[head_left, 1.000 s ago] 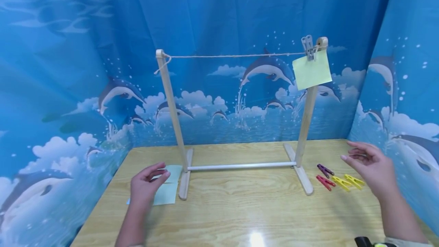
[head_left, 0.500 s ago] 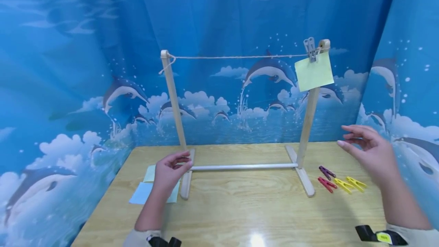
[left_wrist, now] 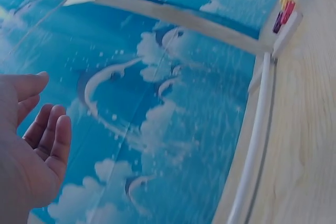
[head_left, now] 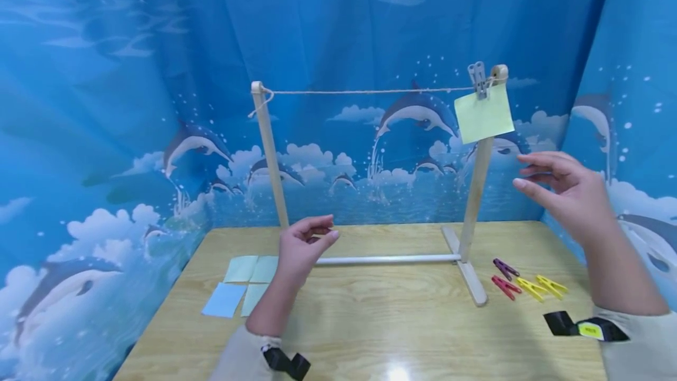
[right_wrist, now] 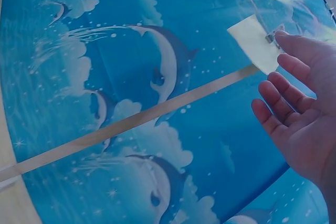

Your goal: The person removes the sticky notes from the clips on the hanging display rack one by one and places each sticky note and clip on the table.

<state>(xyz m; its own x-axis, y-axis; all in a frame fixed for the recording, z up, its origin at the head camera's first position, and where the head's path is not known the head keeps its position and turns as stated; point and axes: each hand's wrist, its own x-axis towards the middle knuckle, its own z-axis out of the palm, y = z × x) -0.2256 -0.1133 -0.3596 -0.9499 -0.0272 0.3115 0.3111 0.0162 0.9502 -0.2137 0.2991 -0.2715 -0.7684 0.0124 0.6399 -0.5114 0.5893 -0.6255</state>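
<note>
My left hand (head_left: 301, 253), fingers loosely bent and holding nothing, is over the left part of a wooden stand, covering its left foot in the head view. To the right of the stand, my right hand (head_left: 573, 197) is raised above the clothespins with thumb and fingers apart, also holding nothing. A string (head_left: 365, 92) runs between the stand's two posts (head_left: 478, 193). Near its right end a grey clothespin (head_left: 478, 82) holds a pale green paper square (head_left: 483, 117), hanging slightly tilted. In the right wrist view the right fingertips overlap the edge of that paper (right_wrist: 255, 43).
Left on the table lie a blue paper square (head_left: 224, 300) and several green ones (head_left: 241, 268). At right are a purple clothespin (head_left: 506, 268), a red one (head_left: 506, 287) and yellow ones (head_left: 531, 289). A white rod (head_left: 391, 260) joins the stand's feet. Dolphin-print curtains surround the table.
My left hand has moved right and up from over the paper squares to the stand's left post. My right hand has risen, toward the height of the hanging paper.
</note>
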